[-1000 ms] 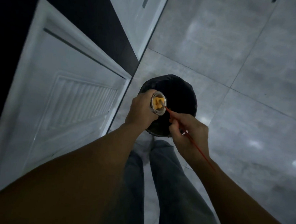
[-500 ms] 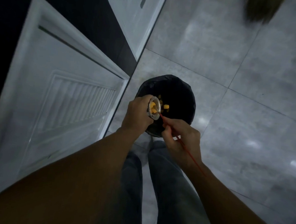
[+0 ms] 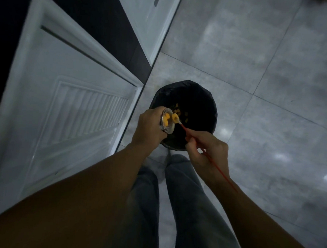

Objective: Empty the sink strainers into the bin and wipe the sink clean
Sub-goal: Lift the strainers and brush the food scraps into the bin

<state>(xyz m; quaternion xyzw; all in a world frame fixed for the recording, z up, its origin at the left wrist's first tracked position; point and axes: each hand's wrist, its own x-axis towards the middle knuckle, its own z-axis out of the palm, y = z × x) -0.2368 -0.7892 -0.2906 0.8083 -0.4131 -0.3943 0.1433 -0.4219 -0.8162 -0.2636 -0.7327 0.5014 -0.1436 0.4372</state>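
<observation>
My left hand point(image 3: 149, 127) wrapped round sink strainer point(image 3: 167, 121), tipped on side over bin point(image 3: 184, 115). Yellow food bits point(image 3: 166, 121) clinging inside strainer, one at its rim, more scattered in black bin liner. My right hand point(image 3: 207, 150) pinching thin red stick point(image 3: 204, 151), tip touching scrap at strainer mouth. Bin on grey tiled floor point(image 3: 256, 71), beside white door point(image 3: 65, 103).

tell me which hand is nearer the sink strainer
Left. The left hand grips the sink strainer itself, over the bin. The right hand is off to its right, reaching it only through the red stick.
</observation>
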